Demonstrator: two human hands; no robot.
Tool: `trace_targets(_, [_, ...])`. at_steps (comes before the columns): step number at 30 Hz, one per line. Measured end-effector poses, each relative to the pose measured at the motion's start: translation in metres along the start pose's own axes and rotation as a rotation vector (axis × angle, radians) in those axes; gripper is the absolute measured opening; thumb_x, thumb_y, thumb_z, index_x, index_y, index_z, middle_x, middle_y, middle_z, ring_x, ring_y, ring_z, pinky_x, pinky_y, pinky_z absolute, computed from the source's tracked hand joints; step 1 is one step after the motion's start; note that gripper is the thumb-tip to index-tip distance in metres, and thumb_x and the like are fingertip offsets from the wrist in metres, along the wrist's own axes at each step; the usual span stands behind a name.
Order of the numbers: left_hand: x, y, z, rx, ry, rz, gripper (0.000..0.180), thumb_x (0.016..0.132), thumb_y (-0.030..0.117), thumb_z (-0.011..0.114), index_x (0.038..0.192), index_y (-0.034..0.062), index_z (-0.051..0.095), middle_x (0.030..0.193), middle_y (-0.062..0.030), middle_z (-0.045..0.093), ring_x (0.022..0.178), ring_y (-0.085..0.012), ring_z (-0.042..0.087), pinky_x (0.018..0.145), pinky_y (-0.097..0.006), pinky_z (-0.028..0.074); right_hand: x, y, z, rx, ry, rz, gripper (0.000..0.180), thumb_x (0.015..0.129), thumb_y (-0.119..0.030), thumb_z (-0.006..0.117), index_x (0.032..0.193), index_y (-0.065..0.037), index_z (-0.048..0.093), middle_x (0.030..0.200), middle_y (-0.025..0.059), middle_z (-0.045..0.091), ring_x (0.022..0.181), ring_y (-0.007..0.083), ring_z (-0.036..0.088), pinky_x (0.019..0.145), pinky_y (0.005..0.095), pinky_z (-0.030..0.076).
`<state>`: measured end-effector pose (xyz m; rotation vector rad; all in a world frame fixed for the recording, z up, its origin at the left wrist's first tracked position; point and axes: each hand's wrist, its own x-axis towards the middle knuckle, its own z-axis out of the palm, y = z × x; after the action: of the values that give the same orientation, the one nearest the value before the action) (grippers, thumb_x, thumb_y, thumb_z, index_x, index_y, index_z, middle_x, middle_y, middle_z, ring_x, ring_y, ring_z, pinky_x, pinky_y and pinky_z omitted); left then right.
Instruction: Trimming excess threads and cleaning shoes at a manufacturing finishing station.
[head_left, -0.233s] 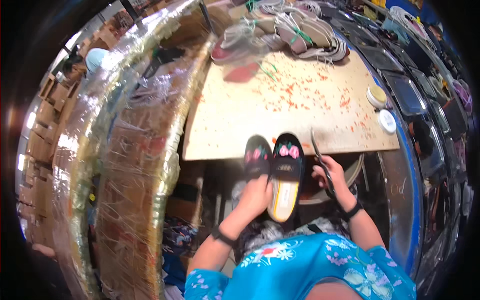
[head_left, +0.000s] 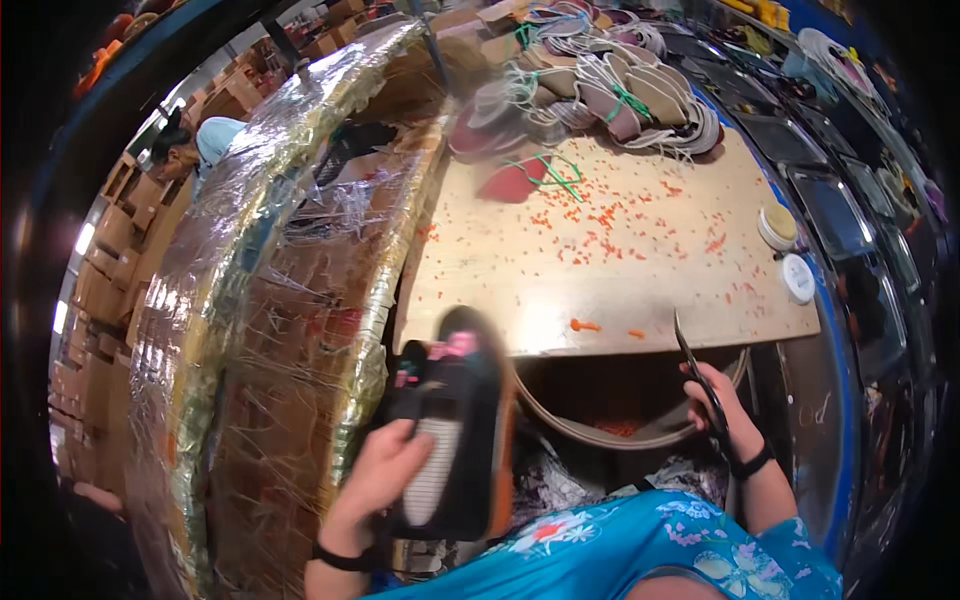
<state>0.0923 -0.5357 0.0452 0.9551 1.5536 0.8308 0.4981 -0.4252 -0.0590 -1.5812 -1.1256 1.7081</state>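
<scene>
Black floral slippers (head_left: 468,432), at 6 o'clock, are clasped together by the left hand (head_left: 378,468), its thumb on an insole (head_left: 436,475) and its fingers partly hidden. At 4 o'clock, the right hand (head_left: 725,405) is closed around a dark pointed tool (head_left: 690,352), tip exposed. A loose clasp could drop one slipper; a careless swing could scratch either.

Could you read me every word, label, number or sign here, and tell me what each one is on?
Dark panel at right: a short pale scrawl, which I won't copy out.
White round lid on the board: faint markings, too small to read.
Dark slippers in the left hand: blurred, no lettering readable.
</scene>
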Motion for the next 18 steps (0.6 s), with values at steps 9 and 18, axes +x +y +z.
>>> trace_targets(9, [0.125,0.077,-0.140,0.243,0.391,0.016,0.026,0.082,0.016,0.057,0.101,-0.0013,0.060,0.084,-0.0046,0.062,0.073,-0.0120,0.058,0.064,-0.028,0.047,0.044,0.000,0.023,-0.063,-0.133,0.099,0.046,0.078,-0.006,0.062,0.121,0.000,0.047,0.059,0.0068,0.057,0.045,0.0117,0.056,0.038,0.0221,0.043])
trace_targets(18, [0.386,0.031,-0.366,0.190,0.482,0.251,0.052,0.087,0.031,0.056,0.130,0.0034,0.043,0.114,-0.0061,0.055,0.103,-0.0154,0.051,0.087,-0.029,0.040,0.056,-0.034,-0.005,-0.125,-0.042,0.183,0.046,0.080,-0.020,0.070,0.120,-0.006,0.051,0.061,0.0025,0.056,0.048,0.0083,0.054,0.042,0.0219,0.042])
